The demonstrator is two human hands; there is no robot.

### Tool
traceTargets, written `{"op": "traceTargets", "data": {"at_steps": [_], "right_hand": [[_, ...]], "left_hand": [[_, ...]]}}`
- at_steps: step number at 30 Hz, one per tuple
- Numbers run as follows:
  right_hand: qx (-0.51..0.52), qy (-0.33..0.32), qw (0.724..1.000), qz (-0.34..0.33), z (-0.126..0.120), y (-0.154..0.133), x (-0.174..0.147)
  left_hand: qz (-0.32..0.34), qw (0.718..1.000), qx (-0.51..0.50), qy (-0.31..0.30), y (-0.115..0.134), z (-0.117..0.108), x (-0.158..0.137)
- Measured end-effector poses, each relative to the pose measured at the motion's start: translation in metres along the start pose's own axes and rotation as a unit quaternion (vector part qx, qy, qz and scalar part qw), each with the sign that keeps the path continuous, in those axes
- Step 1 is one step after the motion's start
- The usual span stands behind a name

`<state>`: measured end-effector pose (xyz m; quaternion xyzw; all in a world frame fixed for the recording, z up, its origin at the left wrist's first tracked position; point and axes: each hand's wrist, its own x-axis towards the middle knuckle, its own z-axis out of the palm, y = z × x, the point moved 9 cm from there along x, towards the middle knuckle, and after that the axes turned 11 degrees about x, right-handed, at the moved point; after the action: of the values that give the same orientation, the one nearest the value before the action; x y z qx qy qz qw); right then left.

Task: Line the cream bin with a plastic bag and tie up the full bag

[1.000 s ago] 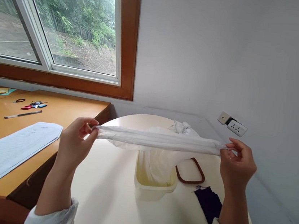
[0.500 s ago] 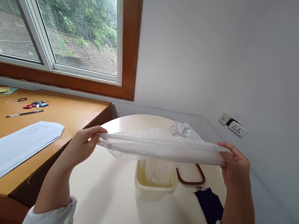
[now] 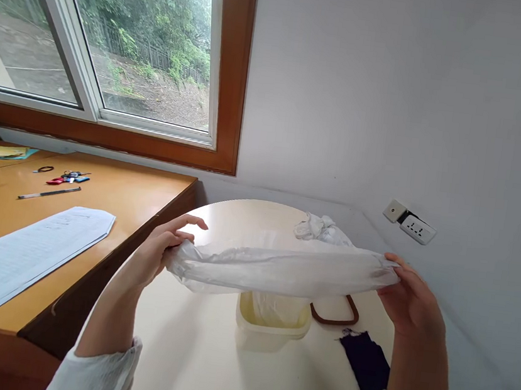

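A thin white plastic bag [image 3: 280,270] is stretched sideways between my two hands, above a pale yellow bin [image 3: 272,329]. Its lower part hangs down into the bin. My left hand [image 3: 166,247] grips the bag's left end with the lower fingers, while the index finger reaches out over it. At the other end, my right hand [image 3: 412,296] pinches the bag between thumb and fingers. Behind the bin, partly covered by the bag, lies a brown rounded frame [image 3: 335,321]. A dark navy cloth pouch [image 3: 366,363] rests right of the bin.
The bin stands on a cream round-ended table [image 3: 201,365]. A crumpled white bag [image 3: 320,229] lies at its far side. On the wooden desk [image 3: 147,190] at left are paper sheets [image 3: 39,256], a pen [image 3: 49,193] and keys [image 3: 70,178]. Wall sockets [image 3: 418,229] are at right.
The bag's left part has slackened and bunched. My left hand has moved slightly right and its index finger has lifted off the bag. My right hand has shifted slightly right and down.
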<state>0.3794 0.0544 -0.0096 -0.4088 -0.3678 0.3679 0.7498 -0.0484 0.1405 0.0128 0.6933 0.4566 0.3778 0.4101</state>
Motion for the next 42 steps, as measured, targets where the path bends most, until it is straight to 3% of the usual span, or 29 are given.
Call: {"op": "traceTargets", "data": {"at_steps": [4,7,10,13,17,19,23,28,33,39,42], "right_hand": [[0.004,0.011,1.0,-0.003,-0.001,0.003,0.002],[0.003,0.006,1.0,-0.001,-0.002,0.005,0.004],[0.01,0.033,0.999,-0.006,-0.008,0.006,0.005],[-0.018,0.108,0.992,-0.062,-0.019,-0.003,0.002],[-0.159,0.204,0.952,-0.163,-0.021,-0.026,-0.013],[-0.223,0.221,0.933,-0.177,-0.019,-0.03,-0.017],[-0.255,0.17,0.942,-0.141,-0.019,-0.021,-0.008],[-0.287,0.14,0.942,-0.1,-0.03,-0.015,0.0],[-0.281,0.105,0.953,-0.046,-0.03,-0.01,0.002],[-0.349,0.024,0.936,0.035,-0.017,0.003,0.003],[-0.279,0.012,0.958,0.068,-0.012,0.008,0.001]], "left_hand": [[0.044,0.984,0.141,-0.095,0.011,0.018,-0.009],[0.028,0.969,0.213,-0.124,0.006,0.024,-0.012],[0.026,0.971,0.224,-0.079,0.004,0.016,-0.007],[0.046,0.977,0.208,-0.017,0.007,0.005,-0.002],[0.034,0.983,0.171,0.054,0.005,-0.011,-0.002],[0.044,0.987,0.15,0.03,0.005,-0.01,-0.003],[0.114,0.982,0.142,-0.042,0.012,-0.004,-0.008],[0.166,0.983,0.08,-0.026,0.017,-0.015,-0.011],[0.167,0.97,0.177,-0.002,0.015,-0.012,-0.006],[0.134,0.943,0.301,0.048,0.005,-0.009,0.005],[0.121,0.941,0.313,0.028,0.005,-0.007,0.004]]}}
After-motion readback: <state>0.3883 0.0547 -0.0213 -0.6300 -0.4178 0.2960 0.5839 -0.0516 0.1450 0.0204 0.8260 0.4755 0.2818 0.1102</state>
